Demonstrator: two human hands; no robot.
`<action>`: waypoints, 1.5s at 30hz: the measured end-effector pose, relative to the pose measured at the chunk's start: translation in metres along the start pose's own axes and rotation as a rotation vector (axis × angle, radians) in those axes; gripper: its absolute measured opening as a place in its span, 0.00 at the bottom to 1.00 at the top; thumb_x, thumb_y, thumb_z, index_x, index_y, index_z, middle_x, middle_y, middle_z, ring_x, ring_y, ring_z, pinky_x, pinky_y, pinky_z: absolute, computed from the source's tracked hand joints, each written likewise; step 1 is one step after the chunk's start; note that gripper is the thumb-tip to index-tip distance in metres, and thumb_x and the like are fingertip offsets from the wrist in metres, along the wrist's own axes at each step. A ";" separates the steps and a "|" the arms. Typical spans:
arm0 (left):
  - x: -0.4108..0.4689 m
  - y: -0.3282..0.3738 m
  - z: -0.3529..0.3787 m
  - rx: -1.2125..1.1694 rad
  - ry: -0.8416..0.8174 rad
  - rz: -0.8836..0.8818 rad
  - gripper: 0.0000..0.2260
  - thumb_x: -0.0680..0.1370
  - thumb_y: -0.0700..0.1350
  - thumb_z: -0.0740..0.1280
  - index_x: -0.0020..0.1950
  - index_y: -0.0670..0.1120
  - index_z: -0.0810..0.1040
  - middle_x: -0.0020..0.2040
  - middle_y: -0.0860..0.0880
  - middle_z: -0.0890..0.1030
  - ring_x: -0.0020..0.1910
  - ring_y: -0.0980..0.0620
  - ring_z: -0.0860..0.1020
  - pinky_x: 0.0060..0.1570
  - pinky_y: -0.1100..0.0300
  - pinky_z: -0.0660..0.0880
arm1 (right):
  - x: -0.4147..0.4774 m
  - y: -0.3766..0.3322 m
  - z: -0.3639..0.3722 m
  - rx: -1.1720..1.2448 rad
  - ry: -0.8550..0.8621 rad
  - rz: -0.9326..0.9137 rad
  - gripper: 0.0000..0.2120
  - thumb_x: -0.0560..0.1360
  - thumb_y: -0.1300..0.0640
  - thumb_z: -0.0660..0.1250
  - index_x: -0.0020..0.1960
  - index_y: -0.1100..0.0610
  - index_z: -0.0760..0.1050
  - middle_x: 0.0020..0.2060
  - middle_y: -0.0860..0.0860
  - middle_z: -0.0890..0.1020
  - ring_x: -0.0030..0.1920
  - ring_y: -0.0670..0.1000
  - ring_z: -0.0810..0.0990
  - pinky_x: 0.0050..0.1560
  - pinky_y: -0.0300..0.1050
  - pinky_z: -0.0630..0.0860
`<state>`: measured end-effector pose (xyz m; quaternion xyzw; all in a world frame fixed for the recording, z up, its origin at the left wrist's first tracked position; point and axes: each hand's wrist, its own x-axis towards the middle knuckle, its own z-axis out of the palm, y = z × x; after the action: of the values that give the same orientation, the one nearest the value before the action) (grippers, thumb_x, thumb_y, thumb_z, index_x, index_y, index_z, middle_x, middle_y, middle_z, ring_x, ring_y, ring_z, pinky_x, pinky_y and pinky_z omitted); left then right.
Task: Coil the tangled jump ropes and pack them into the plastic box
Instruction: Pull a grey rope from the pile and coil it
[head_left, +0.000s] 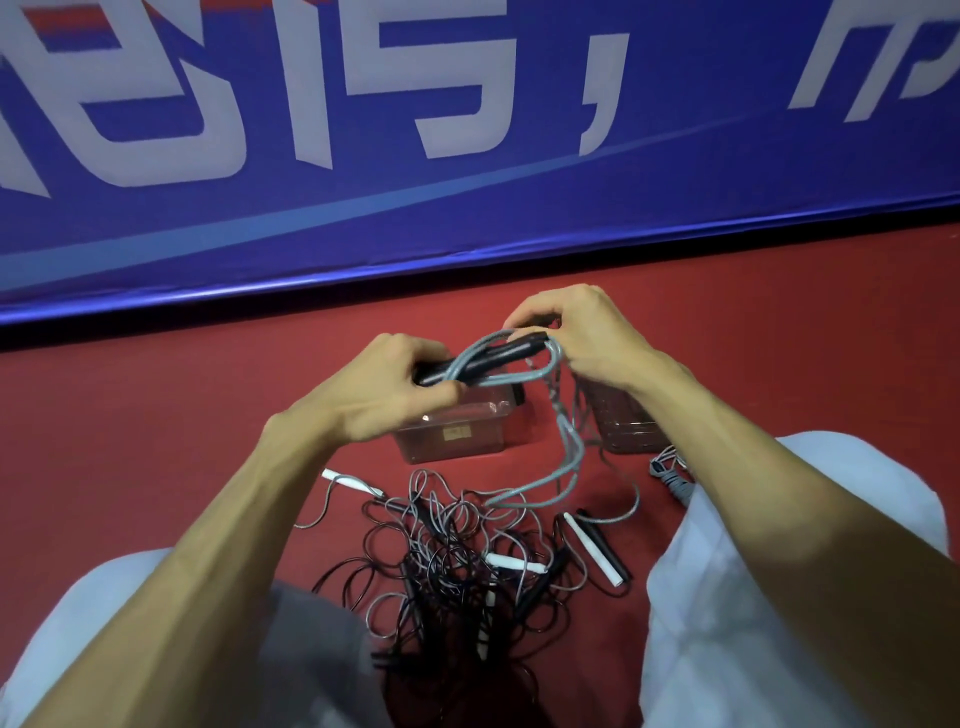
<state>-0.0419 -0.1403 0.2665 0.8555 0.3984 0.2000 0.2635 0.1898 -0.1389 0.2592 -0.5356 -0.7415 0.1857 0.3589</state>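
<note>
Both hands up over the red floor (156, 441), mid-scene, in front of the blue banner (467, 130) with big white lettering. Left hand (382, 387) has its fingers curled tight round the left end of the black handles (522, 344), thumb clamping grey loops against them. Right hand (582, 332) is at the right end of the handles with its fingertips pinched on the grey rope (569, 441), which loops along the handles and then hangs down doubled to the floor. From my feed I can't tell if it's one handle or two pressed together. The plastic box (483, 447) sits on the floor right under the hands, clear and open-topped, with a small label on the front wall; I see no rope in it. A second clear plastic piece (621, 421) lies just right of the box, partly behind the right wrist; lid or box, can't tell. The tangled pile (457, 561) of black and grey ropes lies near me between the knees (779, 597), in light trousers. A white handle (595, 548) lies at the pile's right edge, touching a black one. Another white handle (348, 480) pokes out far left of the pile. A small grey bundle (670, 470) lies by the right knee
</note>
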 end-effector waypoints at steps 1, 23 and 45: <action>0.000 0.000 -0.002 -0.058 0.006 0.000 0.19 0.63 0.60 0.60 0.39 0.46 0.79 0.27 0.52 0.71 0.27 0.57 0.65 0.28 0.64 0.61 | -0.001 0.000 0.000 -0.002 -0.030 -0.023 0.04 0.71 0.62 0.74 0.45 0.55 0.84 0.37 0.50 0.84 0.37 0.41 0.79 0.39 0.38 0.74; 0.017 -0.007 -0.004 -0.558 0.664 -0.336 0.12 0.78 0.43 0.58 0.35 0.45 0.71 0.29 0.49 0.79 0.22 0.51 0.67 0.25 0.63 0.62 | -0.010 -0.002 0.028 -0.092 -0.326 0.124 0.13 0.68 0.61 0.76 0.51 0.50 0.83 0.35 0.41 0.83 0.34 0.34 0.77 0.40 0.28 0.72; 0.015 0.006 -0.009 -0.891 0.844 -0.152 0.13 0.80 0.39 0.55 0.36 0.44 0.67 0.33 0.39 0.73 0.20 0.52 0.63 0.26 0.63 0.57 | -0.008 0.018 0.040 -0.420 -0.329 0.318 0.20 0.76 0.66 0.59 0.64 0.54 0.78 0.59 0.57 0.81 0.61 0.57 0.78 0.60 0.46 0.74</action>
<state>-0.0350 -0.1293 0.2789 0.4794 0.4064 0.6490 0.4287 0.1739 -0.1352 0.2174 -0.6703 -0.7185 0.1664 0.0820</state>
